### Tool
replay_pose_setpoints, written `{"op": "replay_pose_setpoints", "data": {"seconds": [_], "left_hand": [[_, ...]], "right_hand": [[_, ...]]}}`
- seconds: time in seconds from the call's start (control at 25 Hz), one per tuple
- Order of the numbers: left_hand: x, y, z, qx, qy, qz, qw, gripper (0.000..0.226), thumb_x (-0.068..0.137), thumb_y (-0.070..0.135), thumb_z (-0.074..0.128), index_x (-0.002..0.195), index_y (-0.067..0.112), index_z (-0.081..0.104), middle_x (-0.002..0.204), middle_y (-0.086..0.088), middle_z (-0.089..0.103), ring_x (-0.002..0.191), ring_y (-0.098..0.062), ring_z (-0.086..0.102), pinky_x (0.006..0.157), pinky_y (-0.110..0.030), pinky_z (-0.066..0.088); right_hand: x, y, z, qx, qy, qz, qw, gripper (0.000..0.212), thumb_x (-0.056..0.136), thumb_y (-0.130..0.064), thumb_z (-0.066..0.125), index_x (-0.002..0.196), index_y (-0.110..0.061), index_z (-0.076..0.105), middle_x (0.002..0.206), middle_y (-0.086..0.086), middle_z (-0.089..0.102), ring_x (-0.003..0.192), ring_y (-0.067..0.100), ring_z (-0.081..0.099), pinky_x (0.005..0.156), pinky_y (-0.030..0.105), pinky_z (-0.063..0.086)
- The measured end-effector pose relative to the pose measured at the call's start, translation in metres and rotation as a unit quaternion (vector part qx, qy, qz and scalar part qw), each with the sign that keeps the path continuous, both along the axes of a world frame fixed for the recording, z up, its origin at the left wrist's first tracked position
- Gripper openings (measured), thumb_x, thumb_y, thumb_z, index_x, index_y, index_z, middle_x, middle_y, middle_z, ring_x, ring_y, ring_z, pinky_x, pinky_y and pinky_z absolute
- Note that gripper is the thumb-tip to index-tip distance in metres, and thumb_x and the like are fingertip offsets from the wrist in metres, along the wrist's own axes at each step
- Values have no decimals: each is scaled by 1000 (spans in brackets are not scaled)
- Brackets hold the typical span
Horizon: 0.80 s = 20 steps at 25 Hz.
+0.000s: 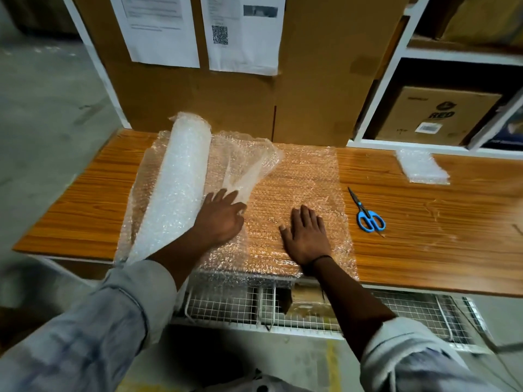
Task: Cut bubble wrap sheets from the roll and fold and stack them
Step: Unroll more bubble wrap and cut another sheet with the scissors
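A bubble wrap roll (pixel 177 188) lies on the left part of the wooden table (pixel 424 239), running from front to back. An unrolled sheet (pixel 305 176) spreads flat to its right. My left hand (pixel 222 215) rests against the roll's right side where a loose flap lifts, fingers apart. My right hand (pixel 307 236) presses flat on the sheet near the front edge. Blue-handled scissors (pixel 368 215) lie shut on the table, just right of the sheet. A folded stack of bubble wrap (pixel 421 166) sits at the back right.
A large cardboard panel (pixel 226 94) with taped papers stands behind the table. White shelving (pixel 396 66) at the right holds a cardboard box (pixel 435 114). A wire mesh rack (pixel 311 309) sits below the table's front edge. Grey floor lies to the left.
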<state>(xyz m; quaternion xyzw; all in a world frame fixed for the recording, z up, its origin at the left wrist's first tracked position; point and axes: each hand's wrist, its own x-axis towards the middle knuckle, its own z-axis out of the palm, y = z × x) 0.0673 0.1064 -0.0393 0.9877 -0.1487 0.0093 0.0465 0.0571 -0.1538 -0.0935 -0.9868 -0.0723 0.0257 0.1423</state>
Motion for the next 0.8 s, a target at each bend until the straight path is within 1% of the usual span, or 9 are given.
{"op": "replay_pose_setpoints", "data": {"seconds": [0.12,0.2,0.28,0.36,0.48,0.56,0.64,0.72,0.8], "left_hand": [[-5,-21,-15,63,21,57,996,69,100,65,22,141,21,56,159,-11,40,148,-38,31,120,-55,23],[0,-31,-16,88,20,93,991,72,98,70,28,142,19,54,159,-13,39,146,-41,33,118,-55,24],[7,-38,-12,89,-5,102,991,67,96,68,37,141,21,54,158,-13,39,142,-40,37,115,-54,28],[19,-43,-7,76,-27,89,993,60,94,63,49,139,23,56,155,-13,40,134,-39,46,109,-51,37],[38,-51,0,39,-35,74,996,49,92,43,64,134,19,60,141,-12,50,115,-35,59,94,-45,52],[50,-58,5,-77,-48,93,992,40,92,27,66,130,12,63,133,-12,58,111,-35,64,92,-44,56],[58,-67,16,-261,-69,159,950,34,93,17,66,127,10,68,129,-12,66,110,-33,67,93,-41,56],[63,-64,31,-424,-129,247,862,28,94,14,66,120,9,74,122,-12,72,105,-29,70,90,-33,56],[63,-44,45,-497,-193,339,775,24,94,14,67,115,9,76,117,-9,75,103,-25,71,89,-25,51]], "right_hand": [[1,-23,4,20,-55,-15,998,62,105,-52,26,155,-18,37,167,14,27,157,34,16,128,53,11],[6,-50,8,25,-92,-103,990,59,102,-48,29,147,-14,48,160,17,40,151,39,27,124,56,19],[12,-82,11,15,-93,-187,978,52,102,-42,39,141,-10,53,155,22,44,147,44,32,121,58,22],[12,-110,11,-1,-68,-221,973,46,101,-37,42,135,-11,56,152,22,46,142,44,36,118,58,27],[7,-131,10,-15,-38,-201,979,38,103,-30,48,138,-17,54,155,16,41,141,41,36,111,55,31],[5,-134,9,-20,-40,-192,980,39,102,-29,51,139,-19,53,156,13,40,142,40,35,109,55,32],[5,-134,7,-17,-41,-195,980,42,100,-30,53,141,-20,51,158,12,38,144,39,34,110,56,32],[4,-133,3,-7,-51,-197,979,42,99,-32,52,140,-22,51,159,11,38,145,38,33,110,57,32],[3,-133,-2,2,-70,-199,977,38,100,-33,49,137,-25,51,159,10,39,144,38,34,109,56,32]]}}
